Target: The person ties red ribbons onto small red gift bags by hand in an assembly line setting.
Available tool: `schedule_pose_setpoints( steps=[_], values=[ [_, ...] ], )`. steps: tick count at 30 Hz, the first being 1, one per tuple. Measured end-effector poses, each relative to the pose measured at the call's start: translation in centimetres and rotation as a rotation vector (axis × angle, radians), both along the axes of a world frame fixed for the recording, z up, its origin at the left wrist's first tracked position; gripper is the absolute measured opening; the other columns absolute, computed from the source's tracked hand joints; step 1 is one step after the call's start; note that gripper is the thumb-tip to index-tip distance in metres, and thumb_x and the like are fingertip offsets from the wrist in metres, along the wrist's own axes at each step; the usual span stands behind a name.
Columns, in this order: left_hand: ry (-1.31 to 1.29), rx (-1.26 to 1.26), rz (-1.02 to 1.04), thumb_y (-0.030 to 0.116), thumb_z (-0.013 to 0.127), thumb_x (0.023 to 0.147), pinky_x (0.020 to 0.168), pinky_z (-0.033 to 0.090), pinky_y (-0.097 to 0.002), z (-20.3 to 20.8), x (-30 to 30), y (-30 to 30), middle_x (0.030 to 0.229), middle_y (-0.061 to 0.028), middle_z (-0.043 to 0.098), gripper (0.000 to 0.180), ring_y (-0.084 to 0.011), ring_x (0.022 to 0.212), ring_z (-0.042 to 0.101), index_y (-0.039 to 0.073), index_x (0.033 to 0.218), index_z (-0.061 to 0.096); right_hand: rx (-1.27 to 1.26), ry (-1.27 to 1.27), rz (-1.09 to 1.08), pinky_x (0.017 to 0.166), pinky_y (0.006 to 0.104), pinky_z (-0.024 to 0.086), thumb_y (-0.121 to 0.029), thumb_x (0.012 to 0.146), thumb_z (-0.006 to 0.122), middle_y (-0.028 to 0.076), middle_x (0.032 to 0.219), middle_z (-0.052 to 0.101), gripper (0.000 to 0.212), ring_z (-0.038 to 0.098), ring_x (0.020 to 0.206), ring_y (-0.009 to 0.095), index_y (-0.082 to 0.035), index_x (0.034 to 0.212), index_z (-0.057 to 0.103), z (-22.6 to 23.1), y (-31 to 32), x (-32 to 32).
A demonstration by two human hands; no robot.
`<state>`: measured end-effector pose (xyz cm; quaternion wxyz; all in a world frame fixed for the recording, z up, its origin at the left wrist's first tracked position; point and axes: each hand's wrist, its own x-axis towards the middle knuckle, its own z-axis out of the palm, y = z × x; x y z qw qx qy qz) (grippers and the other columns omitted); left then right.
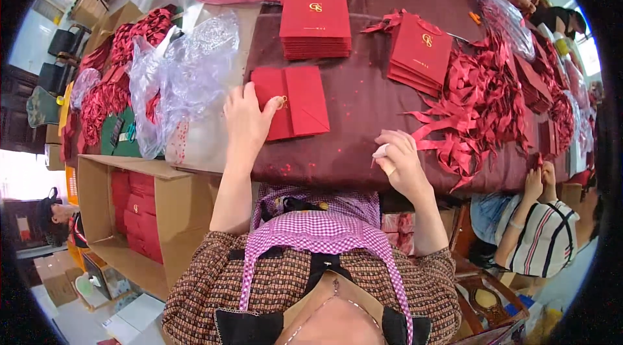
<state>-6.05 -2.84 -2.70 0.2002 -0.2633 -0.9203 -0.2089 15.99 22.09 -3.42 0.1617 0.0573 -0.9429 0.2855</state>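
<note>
A red paper bag [307, 101] lies flat on the dark red cloth in front of me, a folded panel with a diagonal crease facing up. My left hand [248, 118] rests on its left side, fingers apart, thumb over a gold mark. To the right of the bag, above the cloth, my right hand [400, 158] is closed, with white wrapping on its fingers. Whatever it pinches is too small to make out. Beside that hand spreads a heap of red ribbons [477, 111]. Past the bag stands a stack of red bags [315, 27] with gold print.
More red bags [420, 53] with ribbon handles are stacked at right. Clear plastic bags [195, 72] lie at left, near ribbon bundles [107, 108]. An open cardboard box [175, 215] holds red bags below the table's left edge. A co-worker in a striped top [542, 234] works at far right.
</note>
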Motion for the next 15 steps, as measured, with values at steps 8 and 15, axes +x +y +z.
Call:
schedule_pose_setpoints(
  steps=[8,15],
  values=[
    [-0.087,0.027,-0.107,0.031,0.077,0.076,0.081,0.044,-0.0483,-1.6,0.0,2.0,0.099,-0.0208,0.054,0.048,-0.0402,0.092,0.054,-0.004,0.101,0.055,-0.592,0.043,-0.212,0.079,0.0315,0.051,0.001,0.088,0.062,0.013,0.097,0.065,0.021,0.065,0.091,0.021,0.0,0.109,0.061,-1.3,-1.9,-4.6],
    [-0.134,0.052,-0.214,0.025,0.08,0.072,0.087,0.042,-0.0443,-1.1,3.5,4.5,0.107,-0.0156,0.052,0.05,-0.0339,0.103,0.051,-0.001,0.11,0.059,-0.37,-0.013,-0.184,0.075,0.0401,0.051,-0.007,0.085,0.064,0.017,0.094,0.062,0.013,0.063,0.087,0.034,-0.001,0.095,0.059,-2.2,-3.3,-6.8]
  ],
)
